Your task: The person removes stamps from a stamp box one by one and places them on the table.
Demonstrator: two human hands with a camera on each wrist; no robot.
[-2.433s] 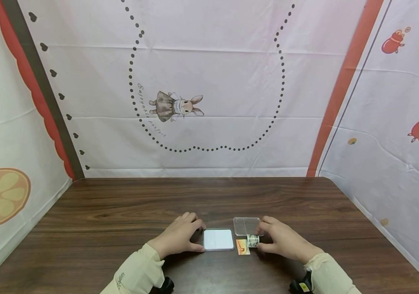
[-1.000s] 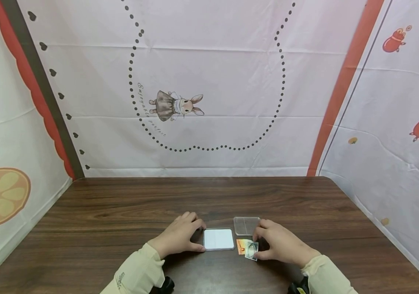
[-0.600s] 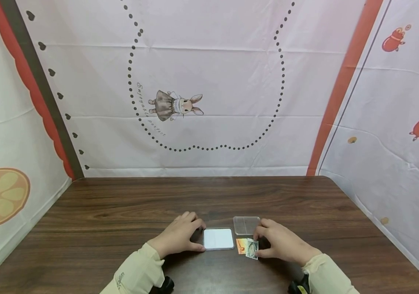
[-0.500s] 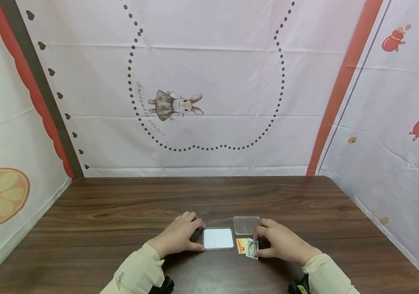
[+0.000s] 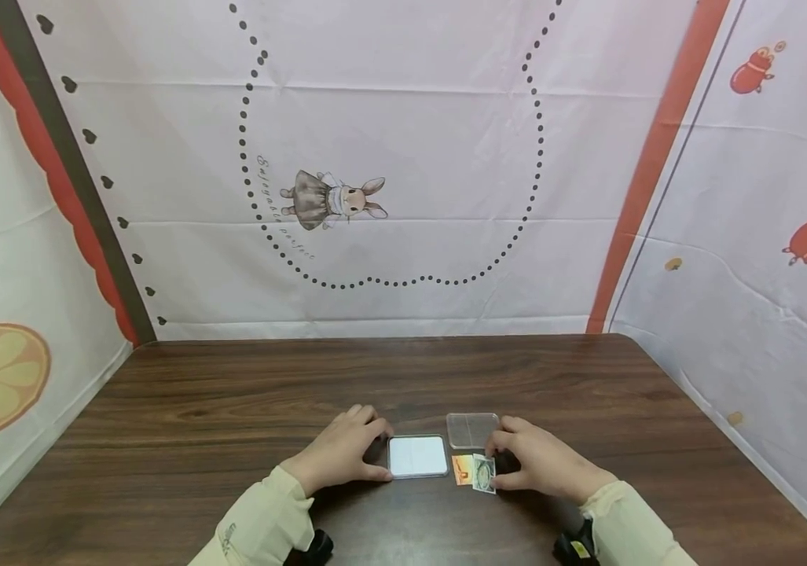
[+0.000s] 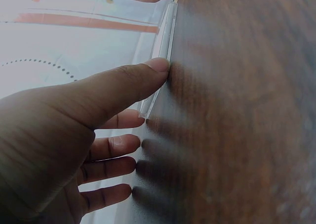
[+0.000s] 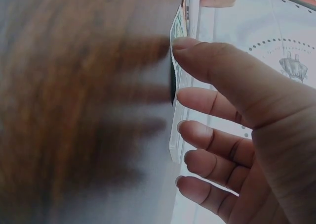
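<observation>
My left hand (image 5: 338,450) holds the left end of a shallow clear case (image 5: 418,475) with a white insert (image 5: 417,454), thumb at its near corner and index finger at the far one. In the left wrist view, the case (image 6: 169,33) lies edge-on on the table. The thumb and index finger of my right hand (image 5: 544,460) hold a green stamp (image 5: 484,473) by its right side. Its perforated edge shows in the right wrist view. The green stamp lies against an orange stamp (image 5: 461,470), slightly overlapping or touching; I cannot tell which.
A clear, shallow plastic lid or case half (image 5: 472,431) lies behind the stamps, close to my right index finger. All of it rests on a dark wood-grain table (image 5: 375,377). White printed cloth (image 5: 403,157) hangs behind the table and along both sides.
My right hand has turned the green stamp from lying sideways to upright and shifted it toward me, beside the orange stamp. My left hand stays at the case.
</observation>
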